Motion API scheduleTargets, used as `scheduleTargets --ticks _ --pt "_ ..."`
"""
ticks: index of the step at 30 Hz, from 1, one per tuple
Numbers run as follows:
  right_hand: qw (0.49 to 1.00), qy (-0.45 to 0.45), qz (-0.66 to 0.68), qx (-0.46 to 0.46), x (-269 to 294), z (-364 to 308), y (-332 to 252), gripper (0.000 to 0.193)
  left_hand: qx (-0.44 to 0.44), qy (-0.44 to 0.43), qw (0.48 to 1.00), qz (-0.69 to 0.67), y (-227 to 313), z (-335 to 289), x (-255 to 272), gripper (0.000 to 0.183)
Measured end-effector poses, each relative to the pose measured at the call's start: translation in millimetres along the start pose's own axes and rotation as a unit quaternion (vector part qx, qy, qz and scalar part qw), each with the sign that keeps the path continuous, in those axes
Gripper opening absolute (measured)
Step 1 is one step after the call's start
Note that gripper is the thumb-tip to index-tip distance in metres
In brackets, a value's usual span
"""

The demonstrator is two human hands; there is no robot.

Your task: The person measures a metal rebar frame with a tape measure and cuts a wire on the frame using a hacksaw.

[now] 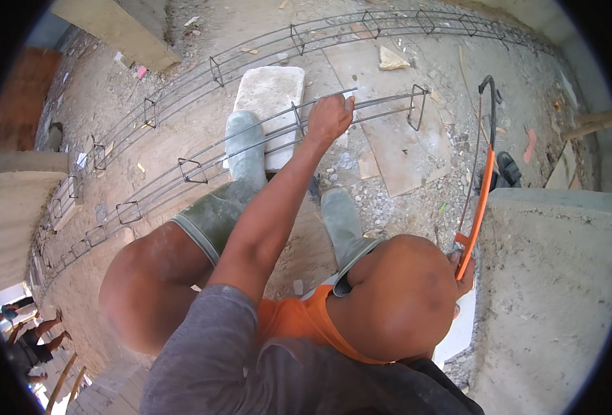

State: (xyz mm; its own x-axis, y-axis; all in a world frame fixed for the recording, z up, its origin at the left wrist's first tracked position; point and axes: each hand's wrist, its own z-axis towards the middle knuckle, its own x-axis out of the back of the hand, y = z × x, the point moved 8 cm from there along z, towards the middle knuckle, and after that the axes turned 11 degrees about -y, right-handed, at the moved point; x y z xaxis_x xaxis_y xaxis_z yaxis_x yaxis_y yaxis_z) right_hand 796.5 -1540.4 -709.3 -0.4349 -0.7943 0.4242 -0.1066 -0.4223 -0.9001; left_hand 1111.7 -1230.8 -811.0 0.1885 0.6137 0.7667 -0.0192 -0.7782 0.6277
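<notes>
My left hand [331, 116] is closed around a bar of a long rebar cage [250, 133], near the cage's right end. Square wire stirrups [418, 108] hold the thin bars of that cage apart. Under the bars, a pale block [271, 81] lies on the ground, with my left rubber boot [245, 145] against it. In my right hand [465, 273], beside my right knee, is a bow saw [485, 190] with an orange and black frame, held upright with its thin blade facing left. My knee hides part of the right hand.
A second rebar cage [295, 38] curves across the ground beyond. Boards [392, 149] and rubble lie right of centre. A concrete block wall [551, 277] rises at my right, with dark shoes [507, 168] by its far end. Other people [36, 346] are at the lower left.
</notes>
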Motion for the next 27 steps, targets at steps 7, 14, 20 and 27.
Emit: scheduleTargets --ticks 7,14,20,27 --pt "0.976 -0.133 0.175 -0.002 -82.4 50.4 -11.7 0.024 0.023 -0.125 0.978 -0.168 1.9 17.7 -22.6 0.041" --pt "0.971 -0.204 0.119 0.022 -134.6 59.4 16.2 0.023 0.039 -0.149 0.981 -0.12 -3.2 16.2 -22.1 0.041" --pt "0.968 -0.237 0.085 0.004 -138.8 55.2 17.2 0.022 0.054 -0.155 0.976 -0.14 -7.1 18.7 -27.3 0.041" --pt "0.967 -0.25 0.026 0.045 -128.8 43.1 13.5 0.021 0.079 -0.173 0.976 -0.105 -10.1 18.4 -28.1 0.043"
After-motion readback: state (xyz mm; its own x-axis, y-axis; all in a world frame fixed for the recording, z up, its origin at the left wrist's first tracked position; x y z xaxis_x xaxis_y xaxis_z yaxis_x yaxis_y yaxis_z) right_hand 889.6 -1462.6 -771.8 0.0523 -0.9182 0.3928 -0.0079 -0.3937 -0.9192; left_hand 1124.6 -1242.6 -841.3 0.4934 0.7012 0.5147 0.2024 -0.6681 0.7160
